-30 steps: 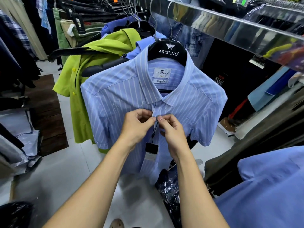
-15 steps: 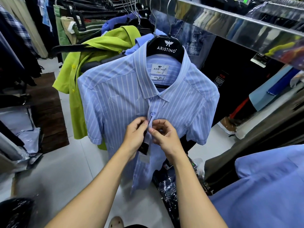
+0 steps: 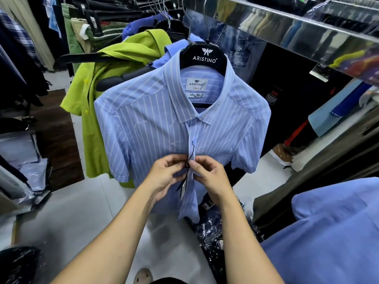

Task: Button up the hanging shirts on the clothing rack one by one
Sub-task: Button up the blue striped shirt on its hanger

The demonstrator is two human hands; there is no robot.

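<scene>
- Striped blue shirt (image 3: 147, 128): thin woven cloth, light and limp; hangs free on a black Aristino hanger (image 3: 204, 56), so it probably swings and gives no backing when pushed. Needs both hands, one per placket edge.
- Best hold, by judgement: pinch the placket (image 3: 189, 193) right at the buttonhole on one side and the button edge on the other, close together, cloth kept taut between them. Buttons look small and smooth, likely slippery.
- Left hand (image 3: 164, 177): fingers curled, pinching the left front edge just below the fastened button (image 3: 193, 142).
- Right hand (image 3: 211, 177): closed in a pinch on the overlapping placket edge, thumb and forefinger touching the left hand's fingertips.
- The button being worked is hidden under the fingertips; cannot tell whether it is through.
- Shirt sits directly ahead of and above both hands; collar and hanger well above, hem below the wrists.
- Price tag (image 3: 182, 186) dangles on a black string between the hands, just under the pinch – could snag.
- Lime-green shirt (image 3: 90, 128) hangs beyond the left hand, behind the striped one.
</scene>
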